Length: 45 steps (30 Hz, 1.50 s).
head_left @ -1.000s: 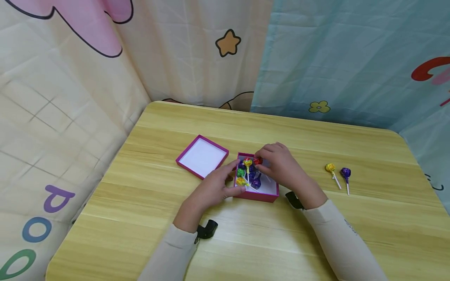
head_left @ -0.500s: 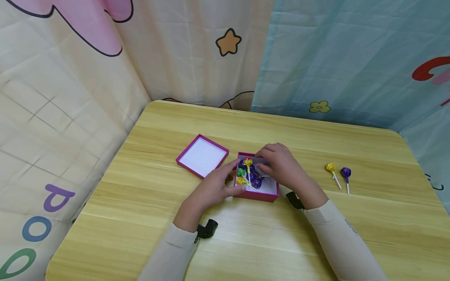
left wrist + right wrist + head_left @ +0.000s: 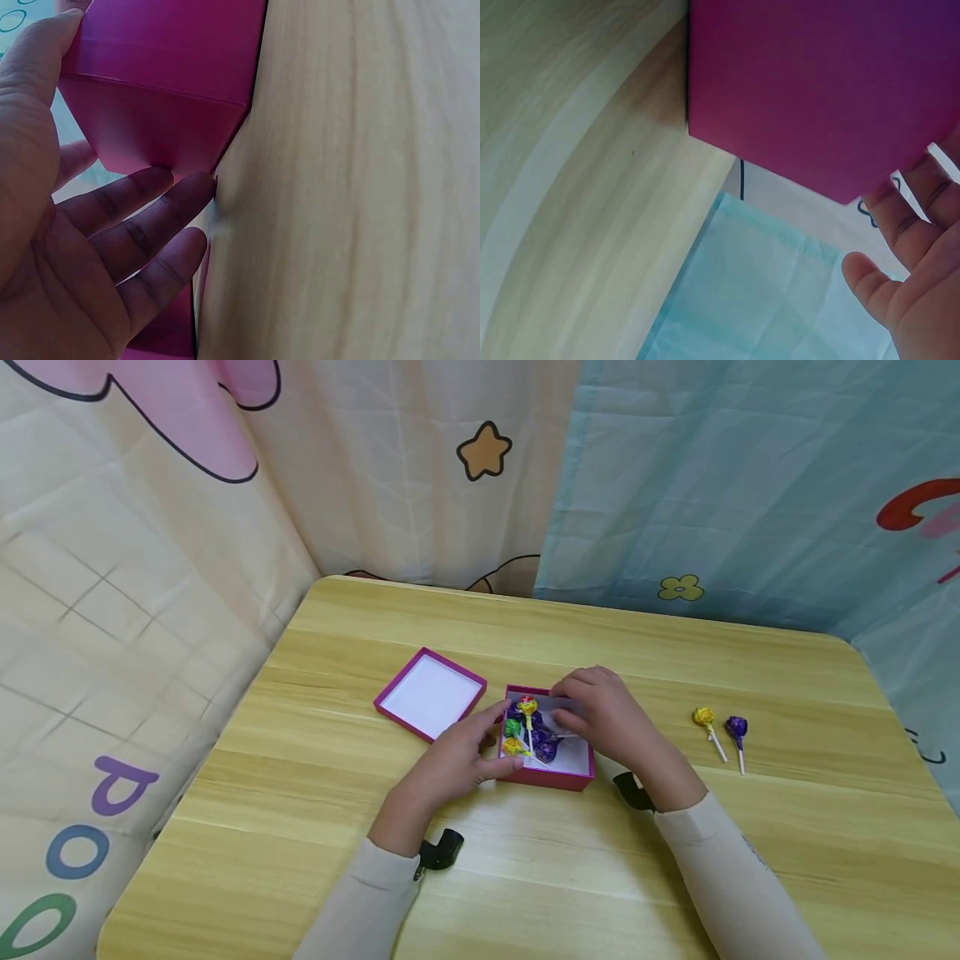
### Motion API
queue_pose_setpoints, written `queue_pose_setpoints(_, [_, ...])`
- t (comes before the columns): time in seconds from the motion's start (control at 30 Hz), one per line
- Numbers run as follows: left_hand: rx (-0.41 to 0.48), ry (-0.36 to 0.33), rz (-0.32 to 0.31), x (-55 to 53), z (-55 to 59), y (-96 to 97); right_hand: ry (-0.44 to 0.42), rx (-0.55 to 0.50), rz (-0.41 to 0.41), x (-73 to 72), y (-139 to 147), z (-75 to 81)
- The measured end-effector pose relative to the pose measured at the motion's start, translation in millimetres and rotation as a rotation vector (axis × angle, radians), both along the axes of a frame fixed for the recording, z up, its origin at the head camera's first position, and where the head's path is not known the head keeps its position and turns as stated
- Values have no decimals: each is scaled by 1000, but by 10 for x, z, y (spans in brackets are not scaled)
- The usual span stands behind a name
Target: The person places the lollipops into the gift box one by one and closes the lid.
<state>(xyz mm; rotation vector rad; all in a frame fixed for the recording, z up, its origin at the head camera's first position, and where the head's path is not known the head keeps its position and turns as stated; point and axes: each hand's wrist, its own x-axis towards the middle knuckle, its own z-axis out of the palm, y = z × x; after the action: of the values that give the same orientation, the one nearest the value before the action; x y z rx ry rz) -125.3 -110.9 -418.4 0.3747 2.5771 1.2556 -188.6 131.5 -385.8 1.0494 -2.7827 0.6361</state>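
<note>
A magenta box (image 3: 546,779) with a pale inside stands on the table, holding several wrapped lollipops. A yellow-and-red lollipop (image 3: 528,708) lies on top; purple lollipops (image 3: 547,750), a green lollipop (image 3: 512,727) and a yellow lollipop (image 3: 515,747) lie around it. My left hand (image 3: 461,752) grips the box's near left corner, thumb at the front rim, fingers along the left side. My right hand (image 3: 603,714) reaches over the right wall, its fingertips inside the box by the back rim. I cannot tell whether they hold a lollipop; the fingertips are hidden.
The box lid (image 3: 431,696) lies upturned, touching distance behind the left hand. To the right, a yellow lollipop (image 3: 704,718) and a purple lollipop (image 3: 737,727) lie side by side on the wooden table (image 3: 510,877). Printed curtains (image 3: 697,485) hang behind the table.
The red lollipop head that showed at my right fingertips has gone out of sight under the hand. My right hand has shifted slightly right; the left keeps its hold on the box.
</note>
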Motion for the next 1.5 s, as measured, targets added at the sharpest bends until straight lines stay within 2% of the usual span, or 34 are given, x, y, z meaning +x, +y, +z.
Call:
queue_pose_setpoints(0.23, [1, 1, 14, 10, -11, 5, 4, -34, -58, 39, 144, 38])
queue_pose_setpoints(0.47, [10, -5, 14, 17, -6, 17, 9, -83, -119, 61, 492, 34])
queue_pose_setpoints(0.83, [7, -20, 22, 27, -3, 16, -84, -66, -294, 54, 1098, -51])
queue_pose_setpoints(1.1, [18, -26, 22, 26, 14, 20, -129, -28, -377, 31, 1507, -99])
queue_pose_setpoints(1.5, [6, -20, 23, 15, -1, 17, -231, 39, -469, -6, 1777, -161])
